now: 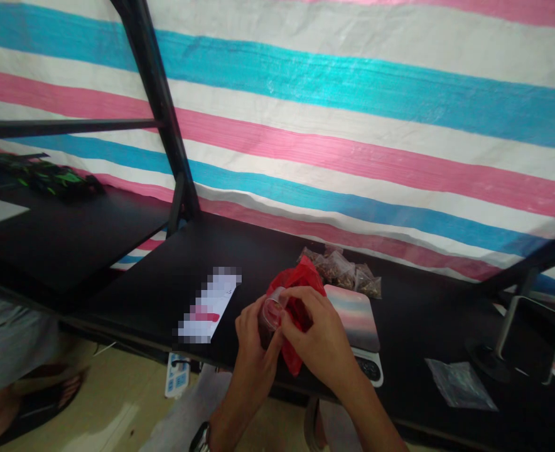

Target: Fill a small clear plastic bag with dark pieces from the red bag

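Note:
Both of my hands are low in the middle of the view, over the front edge of a black table (164,282). My left hand (253,351) grips a small clear plastic cup (272,312) with dark contents, tilted on its side. My right hand (315,333) pinches a crumpled red plastic bag (296,307) against the cup's rim. Part of the cup is hidden by my fingers. Just right of my right hand stands a digital kitchen scale (355,329) with a pastel top, and my wrist nearly touches its front.
Behind the scale lie several small bags of dried brown material (341,270). A pixelated paper slip (209,304) is on the table left of my hands. A flat clear plastic bag (459,384) and a black stand (532,339) are at right. Striped tarpaulin (306,125) backs the table; a person's leg (9,351) shows at left.

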### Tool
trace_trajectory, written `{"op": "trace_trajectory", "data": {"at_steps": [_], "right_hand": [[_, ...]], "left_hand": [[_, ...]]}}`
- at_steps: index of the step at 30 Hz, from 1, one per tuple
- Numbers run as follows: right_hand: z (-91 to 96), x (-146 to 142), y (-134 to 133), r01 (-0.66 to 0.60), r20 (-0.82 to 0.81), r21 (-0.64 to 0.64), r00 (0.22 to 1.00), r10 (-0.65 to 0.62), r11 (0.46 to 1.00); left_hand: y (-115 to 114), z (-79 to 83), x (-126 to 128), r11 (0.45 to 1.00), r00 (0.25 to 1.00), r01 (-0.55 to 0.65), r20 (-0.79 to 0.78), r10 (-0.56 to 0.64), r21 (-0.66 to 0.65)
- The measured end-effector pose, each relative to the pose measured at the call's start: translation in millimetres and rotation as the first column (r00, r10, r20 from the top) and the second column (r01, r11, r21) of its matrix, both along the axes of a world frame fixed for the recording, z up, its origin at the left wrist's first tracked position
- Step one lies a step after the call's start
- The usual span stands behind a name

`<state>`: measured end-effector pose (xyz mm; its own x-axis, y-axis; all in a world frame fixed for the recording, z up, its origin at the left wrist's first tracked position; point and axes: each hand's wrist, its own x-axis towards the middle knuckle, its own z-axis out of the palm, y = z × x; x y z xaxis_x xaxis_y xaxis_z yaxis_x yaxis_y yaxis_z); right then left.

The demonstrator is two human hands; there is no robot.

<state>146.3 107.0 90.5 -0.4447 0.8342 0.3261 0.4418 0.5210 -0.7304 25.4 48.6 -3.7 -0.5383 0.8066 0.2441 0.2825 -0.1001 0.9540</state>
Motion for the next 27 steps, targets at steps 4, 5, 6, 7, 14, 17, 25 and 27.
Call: {"op": "trace_trajectory", "data": {"at_steps": [4, 5, 6, 7, 14, 17, 25, 27], "right_hand": [[0.8, 3.6, 0.8, -0.028, 0.048, 0.008, 0.998, 0.028, 1.0], [0.6, 3.7, 0.9, -0.03, 0.061, 0.01, 0.998, 0.029, 1.0], [0.2, 3.6, 0.8, -0.032, 0.075, 0.017, 0.997, 0.03, 0.999], [-0.3, 3.4, 0.5, -0.033, 0.092, 0.032, 0.995, 0.03, 0.999], [-0.4, 5.7, -3.4, -0.098, 0.249, 0.255, 0.968, 0.032, 0.962], [0.3, 6.5, -4.4, -0.117, 0.268, 0.28, 0.963, 0.039, 0.953], [-3.0, 11.9, 4.5, 0.062, 0.088, 0.345, 0.991, -0.097, 0.937], [-3.9, 20.6, 10.8, 0.137, 0.092, 0.328, 0.98, -0.176, 0.935]], "left_hand": [[-1.6, 3.9, -2.2, 0.999, 0.999, 0.045, 0.011, -0.045, -0.011], [-1.9, 4.6, -3.7, 0.998, 0.998, 0.057, 0.018, -0.057, -0.014], [-2.1, 5.0, -5.4, 0.998, 0.997, 0.069, 0.028, -0.068, -0.017], [-2.2, 5.2, -7.2, 0.997, 0.996, 0.076, 0.044, -0.075, -0.017], [-1.8, 6.4, -12.8, 0.995, 0.972, 0.097, 0.213, -0.1, 0.025], [-1.4, 8.8, -11.7, 0.995, 0.971, 0.096, 0.216, -0.101, 0.035], [-1.9, 14.0, -12.0, 0.998, 0.977, 0.059, 0.202, -0.06, 0.009], [-2.6, 14.7, -12.1, 0.999, 0.979, 0.034, 0.203, -0.033, -0.003]]}}
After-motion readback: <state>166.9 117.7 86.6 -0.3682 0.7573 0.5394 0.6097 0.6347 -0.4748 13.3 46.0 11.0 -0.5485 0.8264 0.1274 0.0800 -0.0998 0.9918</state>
